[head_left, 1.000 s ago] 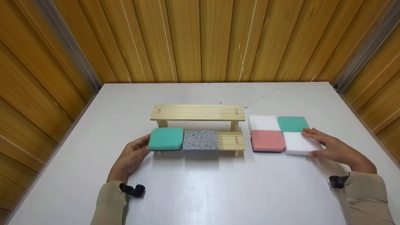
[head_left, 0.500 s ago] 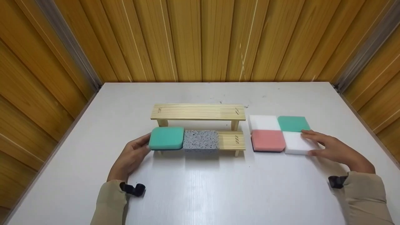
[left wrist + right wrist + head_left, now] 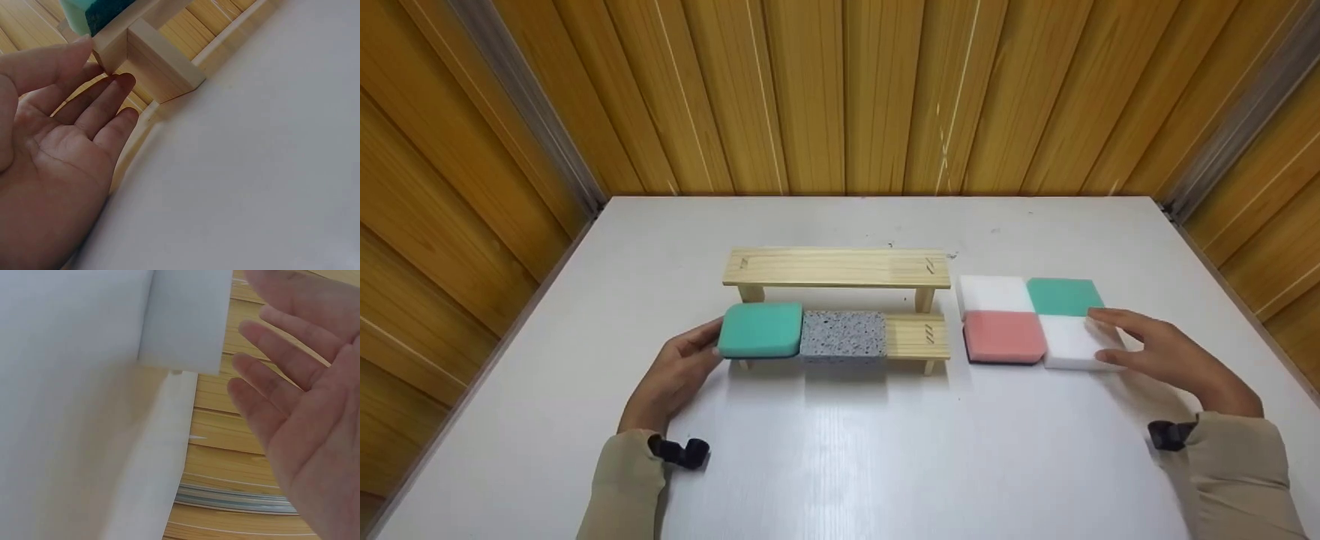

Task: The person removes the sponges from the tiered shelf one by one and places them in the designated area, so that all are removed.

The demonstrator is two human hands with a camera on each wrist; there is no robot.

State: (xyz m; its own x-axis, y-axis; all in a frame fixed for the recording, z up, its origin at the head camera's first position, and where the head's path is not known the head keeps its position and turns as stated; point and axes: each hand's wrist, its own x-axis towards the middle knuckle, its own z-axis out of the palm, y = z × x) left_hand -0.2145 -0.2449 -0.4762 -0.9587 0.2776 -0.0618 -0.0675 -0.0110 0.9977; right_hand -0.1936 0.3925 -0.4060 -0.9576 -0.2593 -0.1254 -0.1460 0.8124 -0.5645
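My left hand is at the left end of the low wooden shelf. Its thumb tip touches or nearly touches the board's corner in the left wrist view, and the other fingers stretch loosely past the shelf's end. On that shelf lie a green sponge with a dark underside and, to its right, a speckled grey block. My right hand hovers at the right side of the front white sponge, fingers spread; the right wrist view shows a gap between them.
Behind the low shelf stands a taller wooden one. A pink sponge, another white sponge and a flat green sponge sit against the front white sponge. The white table ends at wood-panelled walls.
My right hand has shifted slightly, its thumb rising away from the white sponge's front corner. The left hand stays put, and the sponges and shelves have not moved.
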